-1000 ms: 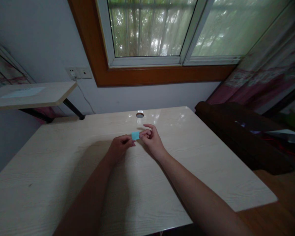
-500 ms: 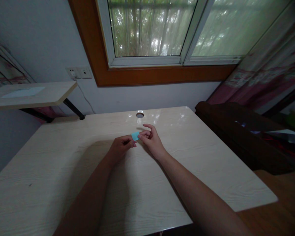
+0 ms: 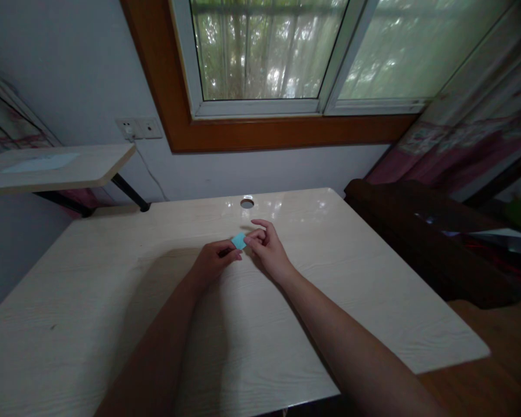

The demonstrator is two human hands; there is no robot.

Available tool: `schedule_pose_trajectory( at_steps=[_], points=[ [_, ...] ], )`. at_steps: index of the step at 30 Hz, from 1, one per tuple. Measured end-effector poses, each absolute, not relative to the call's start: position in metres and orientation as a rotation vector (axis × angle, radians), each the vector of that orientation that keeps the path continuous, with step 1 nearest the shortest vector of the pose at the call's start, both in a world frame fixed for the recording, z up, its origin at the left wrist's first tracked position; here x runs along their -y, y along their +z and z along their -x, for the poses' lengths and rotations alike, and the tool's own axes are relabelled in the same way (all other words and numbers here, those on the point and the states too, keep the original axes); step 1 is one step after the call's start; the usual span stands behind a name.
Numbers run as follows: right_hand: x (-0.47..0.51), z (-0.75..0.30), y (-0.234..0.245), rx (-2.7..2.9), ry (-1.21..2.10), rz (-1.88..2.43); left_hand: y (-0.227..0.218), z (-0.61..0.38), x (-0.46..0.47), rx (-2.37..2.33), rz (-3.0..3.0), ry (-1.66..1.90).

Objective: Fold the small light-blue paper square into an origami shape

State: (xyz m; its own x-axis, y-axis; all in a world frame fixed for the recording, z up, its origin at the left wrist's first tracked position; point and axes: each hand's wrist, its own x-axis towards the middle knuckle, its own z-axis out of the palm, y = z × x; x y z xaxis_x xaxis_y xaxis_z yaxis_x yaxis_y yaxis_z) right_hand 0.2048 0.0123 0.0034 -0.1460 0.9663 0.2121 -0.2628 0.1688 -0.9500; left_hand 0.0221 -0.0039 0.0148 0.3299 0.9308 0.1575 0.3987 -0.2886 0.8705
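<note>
A small square of light-blue paper (image 3: pixel 238 241) is held up just above the desk between my hands, turned so that it looks like a diamond. My right hand (image 3: pixel 270 250) pinches its right side between thumb and fingers, with the index finger raised and curved away. At the paper's left corner is my left hand (image 3: pixel 213 259), its fingers bent and its thumb reaching under the lower edge. Part of the left fingertips' contact with the paper is hard to make out.
The pale wood-grain desk (image 3: pixel 278 341) has a round cable hole (image 3: pixel 247 204) near its back edge. A raised shelf (image 3: pixel 91 165) on black legs stands at the back left. Dark wooden furniture (image 3: pixel 399 231) sits right of the desk, and a window (image 3: pixel 269 52) is behind.
The blue paper has turned slightly between my fingers, from a nearly upright square to a diamond shape. My left thumb has shifted a little; both arms stay almost in place.
</note>
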Motion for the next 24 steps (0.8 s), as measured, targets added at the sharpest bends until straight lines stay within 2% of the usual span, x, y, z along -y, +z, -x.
schedule_pose_trajectory(
  at_steps=[15, 24],
  points=[
    [-0.0109, -0.2067, 0.0024, 1.278, 1.285, 0.767, 0.0085, -0.022, -0.0029, -1.069, -1.512, 1.191],
    [-0.0105, -0.2058, 0.0023, 1.292, 1.277, 0.79, 0.0087, -0.0196, -0.0035, -1.033, -1.689, 1.188]
  ],
)
